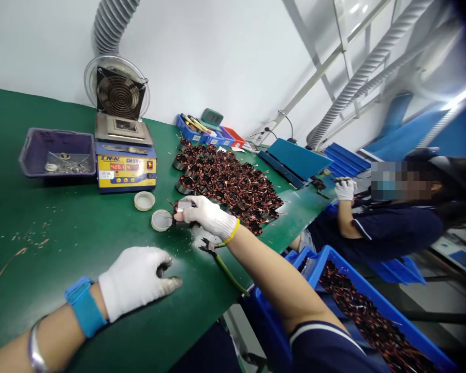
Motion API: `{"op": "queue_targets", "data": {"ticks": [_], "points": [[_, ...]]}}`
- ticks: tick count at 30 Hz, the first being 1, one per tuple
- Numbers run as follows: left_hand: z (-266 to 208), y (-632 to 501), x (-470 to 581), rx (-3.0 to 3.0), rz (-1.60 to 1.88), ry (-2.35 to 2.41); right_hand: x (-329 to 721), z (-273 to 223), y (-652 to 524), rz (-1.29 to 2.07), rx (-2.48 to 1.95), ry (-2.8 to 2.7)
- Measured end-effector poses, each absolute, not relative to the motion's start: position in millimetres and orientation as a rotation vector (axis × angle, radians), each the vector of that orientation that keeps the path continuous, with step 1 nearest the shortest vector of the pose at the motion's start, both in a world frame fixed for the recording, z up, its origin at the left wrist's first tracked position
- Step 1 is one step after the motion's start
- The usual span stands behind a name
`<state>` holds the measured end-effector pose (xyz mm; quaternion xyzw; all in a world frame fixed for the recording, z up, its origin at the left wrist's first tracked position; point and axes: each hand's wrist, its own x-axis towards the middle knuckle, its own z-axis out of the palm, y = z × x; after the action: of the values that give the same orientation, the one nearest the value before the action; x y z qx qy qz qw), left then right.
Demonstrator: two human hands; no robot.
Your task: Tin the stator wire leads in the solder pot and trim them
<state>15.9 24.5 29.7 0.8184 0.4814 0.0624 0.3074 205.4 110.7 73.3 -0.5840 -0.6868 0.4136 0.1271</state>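
My right hand (207, 215), in a white glove, grips a motor stator (184, 211) with a grey metal ring and copper windings, partly hidden by my fingers. The stator is above the table, beside a small round white dish (161, 220). A second white dish (144, 201) stands just behind that one. My left hand (137, 280), also gloved, is over the green table (58, 223) with thumb and fingers apart and nothing between them. Green-handled cutting pliers (221, 261) lie under my right forearm. Many more stators (233, 181) are packed together beyond my right hand.
A solder pot (126, 166) with a lit display stands at the back, a fan (121, 93) behind it. Left of it is a purple bin (58, 135) with scraps. Blue crates (388, 311) of stators sit at the right. A co-worker (392, 223) sits beyond.
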Motion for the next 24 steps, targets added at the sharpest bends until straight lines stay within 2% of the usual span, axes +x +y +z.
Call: {"op": "queue_targets", "data": {"ticks": [11, 17, 19, 24], "points": [[25, 29, 17, 2.191, 0.213, 1.228, 191, 75, 127, 1.212, -1.803, -2.119], [23, 29, 16, 2.181, 0.217, 1.23, 189, 96, 118, 1.03, -1.801, -2.236], [21, 29, 16, 2.173, 0.214, 1.233, 189, 105, 109, 0.766, -1.81, -2.296], [21, 28, 17, 2.187, 0.2, 1.248, 181, 114, 92, -0.244, -1.719, -2.533]]}}
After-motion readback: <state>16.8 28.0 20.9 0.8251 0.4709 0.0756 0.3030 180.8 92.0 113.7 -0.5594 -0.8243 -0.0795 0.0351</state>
